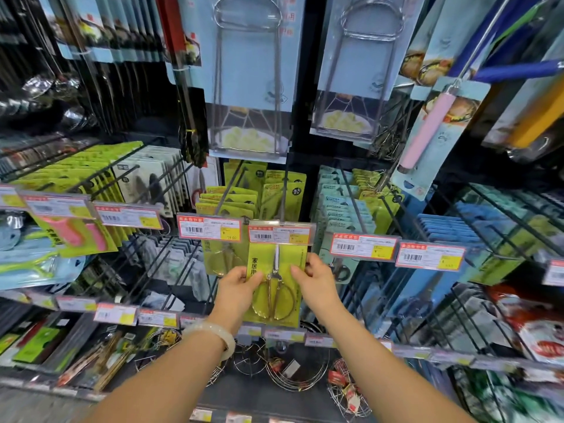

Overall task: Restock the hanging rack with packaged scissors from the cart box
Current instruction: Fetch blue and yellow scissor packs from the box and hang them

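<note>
Wire rack (283, 190); glossy (seemingly flat) scissors pack (276, 288).

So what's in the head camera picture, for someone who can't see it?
Two bare hands, left hand and right hand, hold a yellow-green card pack of gold-handled scissors by its side edges, just under a red-and-white price tag on a black wire shop rack crowded with hanging kitchen tools.

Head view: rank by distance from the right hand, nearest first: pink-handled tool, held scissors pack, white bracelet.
1. Scissors pack: pinched by the right hand at its right edge.
2. White bracelet: lower left, on the left wrist.
3. Pink-handled tool: hanging high up to the right.
</note>
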A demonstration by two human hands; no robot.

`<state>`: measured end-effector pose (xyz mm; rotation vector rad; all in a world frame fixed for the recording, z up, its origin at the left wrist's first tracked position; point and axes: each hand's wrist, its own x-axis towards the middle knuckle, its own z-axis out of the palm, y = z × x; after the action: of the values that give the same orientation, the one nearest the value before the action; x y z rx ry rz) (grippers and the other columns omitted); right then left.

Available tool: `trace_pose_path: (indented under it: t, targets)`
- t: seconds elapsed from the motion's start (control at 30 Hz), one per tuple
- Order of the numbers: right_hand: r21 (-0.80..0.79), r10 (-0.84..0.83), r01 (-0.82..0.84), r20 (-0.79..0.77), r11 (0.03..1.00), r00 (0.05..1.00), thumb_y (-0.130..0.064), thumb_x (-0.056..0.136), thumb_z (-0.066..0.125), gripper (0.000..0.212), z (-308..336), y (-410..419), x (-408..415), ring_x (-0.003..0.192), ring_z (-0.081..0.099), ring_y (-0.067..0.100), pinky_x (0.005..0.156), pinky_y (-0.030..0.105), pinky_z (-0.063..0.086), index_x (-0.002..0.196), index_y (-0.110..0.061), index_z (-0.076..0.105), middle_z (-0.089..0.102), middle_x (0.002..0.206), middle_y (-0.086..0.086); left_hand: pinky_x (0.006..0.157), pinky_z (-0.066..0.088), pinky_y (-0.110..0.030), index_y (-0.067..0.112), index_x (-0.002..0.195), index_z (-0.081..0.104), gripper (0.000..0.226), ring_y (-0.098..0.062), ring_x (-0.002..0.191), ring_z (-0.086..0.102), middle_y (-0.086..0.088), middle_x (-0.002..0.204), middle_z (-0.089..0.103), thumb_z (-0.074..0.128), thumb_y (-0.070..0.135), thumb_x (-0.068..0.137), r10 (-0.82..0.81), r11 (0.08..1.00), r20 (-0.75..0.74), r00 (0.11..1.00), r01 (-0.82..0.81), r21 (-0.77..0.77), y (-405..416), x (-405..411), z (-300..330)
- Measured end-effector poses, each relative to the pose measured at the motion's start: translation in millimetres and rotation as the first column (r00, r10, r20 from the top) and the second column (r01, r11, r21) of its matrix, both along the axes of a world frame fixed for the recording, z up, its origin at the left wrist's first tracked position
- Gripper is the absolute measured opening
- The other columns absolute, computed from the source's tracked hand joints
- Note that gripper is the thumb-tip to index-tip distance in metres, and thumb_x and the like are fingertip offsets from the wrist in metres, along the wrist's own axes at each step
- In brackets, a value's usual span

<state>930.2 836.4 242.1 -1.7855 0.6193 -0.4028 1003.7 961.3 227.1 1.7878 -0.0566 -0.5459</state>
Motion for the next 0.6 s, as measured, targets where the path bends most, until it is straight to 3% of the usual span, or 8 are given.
trace_pose_path:
  t: [0.13, 0.23, 0.3, 0.4, 0.43, 0.5, 0.6]
  targets:
    - [-0.038, -0.019, 0.017, -0.043, 0.999, 0.999, -0.01, 0.091, 0.055, 0.014, -4.7, -5.6, 7.6, 0.1, 0.06, 0.022, 0.094, 0.038, 0.049, 0.101, -0.02, 0.055, 0.065, 0.106, 0.006, 0.106, 0.041, -0.037, 0.003, 0.137, 0.046, 0.053, -0.026, 0.122, 0.052, -0.01, 0.135, 0.053, 0.06, 0.026, 0.092, -0.019, 0.999, 0.0, 1.0, 0.019, 0.047, -6.9, 3.8, 4.4]
    - [-0.097, -0.037, 0.025, -0.132, 0.995, 0.991, -0.02, 0.092, 0.054, 0.018, -10.3, -9.2, 12.4, 0.102, 0.06, 0.025, 0.092, 0.041, 0.049, 0.109, -0.015, 0.055, 0.064, 0.11, 0.008, 0.104, 0.037, -0.033, 0.003, 0.14, 0.041, 0.055, -0.025, 0.129, 0.045, -0.01, 0.143, 0.046, 0.055, 0.029, 0.095, -0.054, 0.992, 0.026, 0.998, 0.05, 0.115, -10.5, 5.6, 3.2]
    - [-0.06, -0.043, 0.032, -0.179, 0.998, 0.983, -0.024, 0.093, 0.054, 0.028, -13.0, -11.5, 12.7, 0.103, 0.061, 0.025, 0.093, 0.042, 0.049, 0.118, -0.014, 0.051, 0.063, 0.111, 0.008, 0.1, 0.038, -0.031, 0.006, 0.141, 0.041, 0.052, -0.025, 0.128, 0.046, -0.009, 0.143, 0.047, 0.051, 0.03, 0.096, -0.082, 0.983, 0.034, 0.996, 0.075, 0.164, -11.2, 7.4, 0.8]
    - [-0.03, 0.0, -0.01, -0.316, 0.999, 0.949, -0.026, 0.093, 0.054, 0.047, -19.2, -17.4, 4.1, 0.109, 0.055, 0.022, 0.093, 0.031, 0.043, 0.135, -0.013, 0.037, 0.056, 0.118, 0.007, 0.089, 0.046, -0.034, 0.008, 0.145, 0.034, 0.055, -0.028, 0.112, 0.056, -0.012, 0.14, 0.048, 0.05, 0.031, 0.097, -0.128, 0.942, 0.038, 0.991, 0.11, 0.319, -10.6, 7.3, -6.4]
    - [-0.037, 0.023, -0.04, -0.372, 0.998, 0.928, -0.026, 0.094, 0.054, 0.051, -22.2, -19.8, -1.9, 0.113, 0.053, 0.022, 0.093, 0.03, 0.041, 0.139, -0.012, 0.034, 0.053, 0.122, 0.008, 0.087, 0.047, -0.035, 0.008, 0.145, 0.032, 0.057, -0.03, 0.11, 0.057, -0.015, 0.138, 0.05, 0.051, 0.031, 0.096, -0.17, 0.906, 0.037, 0.985, 0.141, 0.399, -11.1, 4.6, -9.7]
    - [-0.105, 0.06, -0.123, -0.469, 0.987, 0.881, -0.027, 0.094, 0.054, 0.054, -28.8, -24.8, -19.9, 0.124, 0.049, 0.025, 0.096, 0.028, 0.039, 0.141, -0.01, 0.033, 0.048, 0.137, 0.01, 0.096, 0.046, -0.038, 0.007, 0.144, 0.031, 0.059, -0.034, 0.121, 0.052, -0.016, 0.14, 0.048, 0.053, 0.033, 0.095, -0.321, 0.782, 0.028, 0.946, 0.249, 0.571, -16.1, -7.3, -17.0]
    - [-0.291, 0.065, -0.293, -0.599, 0.911, 0.798, -0.027, 0.092, 0.056, 0.05, -37.4, -37.3, -58.9, 0.123, 0.048, 0.03, 0.096, 0.031, 0.04, 0.134, -0.007, 0.038, 0.047, 0.135, 0.016, 0.109, 0.036, -0.041, 0.013, 0.144, 0.03, 0.062, -0.034, 0.134, 0.038, -0.014, 0.147, 0.037, 0.052, 0.04, 0.093, -0.574, 0.543, 0.026, 0.819, 0.357, 0.76, -35.7, -42.7, -22.9]
